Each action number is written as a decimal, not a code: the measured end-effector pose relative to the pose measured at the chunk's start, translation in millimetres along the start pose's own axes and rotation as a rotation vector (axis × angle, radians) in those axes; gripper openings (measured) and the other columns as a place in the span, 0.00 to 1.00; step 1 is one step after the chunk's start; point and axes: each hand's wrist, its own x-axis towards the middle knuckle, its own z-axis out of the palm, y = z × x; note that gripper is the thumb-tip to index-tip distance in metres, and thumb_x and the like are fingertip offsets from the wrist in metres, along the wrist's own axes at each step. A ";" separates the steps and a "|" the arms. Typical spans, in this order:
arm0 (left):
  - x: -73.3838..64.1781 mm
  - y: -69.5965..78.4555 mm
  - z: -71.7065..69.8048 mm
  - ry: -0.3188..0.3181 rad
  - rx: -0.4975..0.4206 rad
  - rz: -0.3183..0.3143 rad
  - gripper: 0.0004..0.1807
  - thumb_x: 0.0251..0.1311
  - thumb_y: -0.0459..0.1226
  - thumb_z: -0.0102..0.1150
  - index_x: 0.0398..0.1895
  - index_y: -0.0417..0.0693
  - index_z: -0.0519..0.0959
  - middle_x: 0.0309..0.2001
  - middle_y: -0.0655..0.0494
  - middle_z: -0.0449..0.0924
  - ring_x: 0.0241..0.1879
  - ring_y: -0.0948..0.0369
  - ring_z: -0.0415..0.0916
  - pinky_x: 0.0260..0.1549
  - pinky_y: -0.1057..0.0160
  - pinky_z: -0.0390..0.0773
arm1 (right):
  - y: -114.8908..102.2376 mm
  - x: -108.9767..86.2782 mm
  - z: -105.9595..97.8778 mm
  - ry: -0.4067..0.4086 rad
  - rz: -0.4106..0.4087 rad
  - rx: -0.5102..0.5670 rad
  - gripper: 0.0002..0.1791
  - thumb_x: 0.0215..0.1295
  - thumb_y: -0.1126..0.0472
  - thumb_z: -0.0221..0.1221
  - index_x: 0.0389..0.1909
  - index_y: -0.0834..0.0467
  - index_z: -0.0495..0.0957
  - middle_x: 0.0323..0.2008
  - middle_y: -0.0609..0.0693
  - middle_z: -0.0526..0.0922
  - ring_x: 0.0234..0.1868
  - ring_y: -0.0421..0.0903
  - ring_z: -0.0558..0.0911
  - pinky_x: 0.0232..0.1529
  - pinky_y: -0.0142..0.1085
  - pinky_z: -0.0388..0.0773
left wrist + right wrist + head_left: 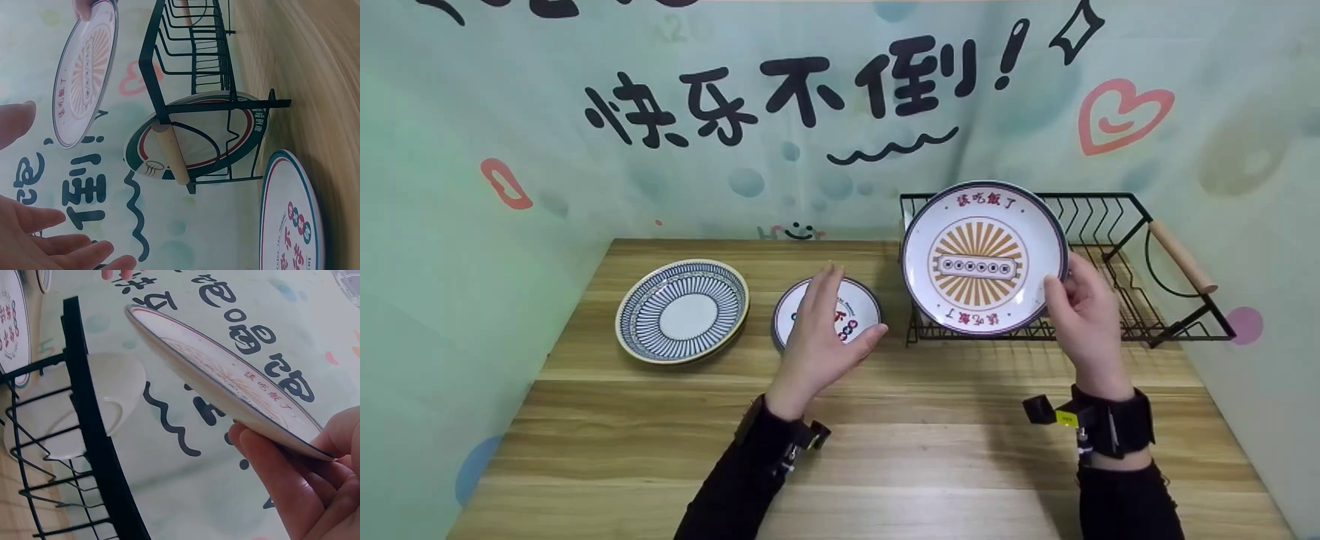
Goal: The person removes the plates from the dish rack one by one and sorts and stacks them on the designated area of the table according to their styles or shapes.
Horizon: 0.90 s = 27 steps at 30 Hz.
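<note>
My right hand (1091, 322) grips the right edge of a white plate (979, 259) with a dark rim and an orange sunburst, thumb on its face and fingers behind. It is raised in front of the left part of a black wire dish rack (1099, 196). My left hand (817, 337) has its fingers extended and holds nothing; in the head view it partly covers a smaller plate (866, 307) with a dark rim. Inside the rack, a green-rimmed plate (135, 143) stands upright, its white back (126, 377) facing the right wrist camera. The held plate hides it in the head view.
A blue-striped deep dish (688, 315) with a yellowish rim sits at the left of the wooden table (885, 465), apparently stacked on another. The rack has a wooden handle (1183, 256) on its right end. A printed cloth (735, 180) hangs behind the table.
</note>
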 end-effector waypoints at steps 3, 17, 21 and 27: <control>0.5 -1.0 0.5 0.007 -0.004 -0.002 0.54 0.53 0.60 0.67 0.76 0.41 0.56 0.76 0.41 0.50 0.73 0.44 0.51 0.68 0.42 0.58 | 1.1 -2.3 5.7 -0.011 -0.011 0.040 0.18 0.65 0.80 0.50 0.55 0.78 0.72 0.23 0.52 0.80 0.13 0.36 0.65 0.11 0.25 0.63; 4.3 -3.7 4.3 0.029 -0.047 -0.045 0.60 0.50 0.59 0.71 0.78 0.39 0.50 0.77 0.41 0.48 0.75 0.47 0.48 0.71 0.48 0.52 | 5.7 -10.4 25.5 -0.099 -0.047 0.146 0.17 0.65 0.81 0.49 0.55 0.81 0.70 0.29 0.56 0.80 0.15 0.37 0.68 0.13 0.25 0.68; 4.9 -7.5 5.9 0.030 -0.084 -0.078 0.62 0.49 0.60 0.71 0.78 0.41 0.48 0.76 0.42 0.51 0.74 0.49 0.52 0.71 0.48 0.54 | 6.9 -12.3 29.4 -0.122 -0.058 0.152 0.17 0.65 0.81 0.49 0.55 0.81 0.70 0.29 0.56 0.80 0.16 0.34 0.67 0.13 0.25 0.67; 5.4 -10.9 7.2 0.013 -0.176 -0.113 0.59 0.51 0.56 0.71 0.78 0.42 0.49 0.74 0.42 0.56 0.68 0.50 0.63 0.64 0.52 0.67 | 6.8 -16.1 34.1 -0.148 -0.035 0.173 0.18 0.66 0.81 0.50 0.56 0.80 0.69 0.33 0.58 0.80 0.20 0.38 0.74 0.18 0.27 0.75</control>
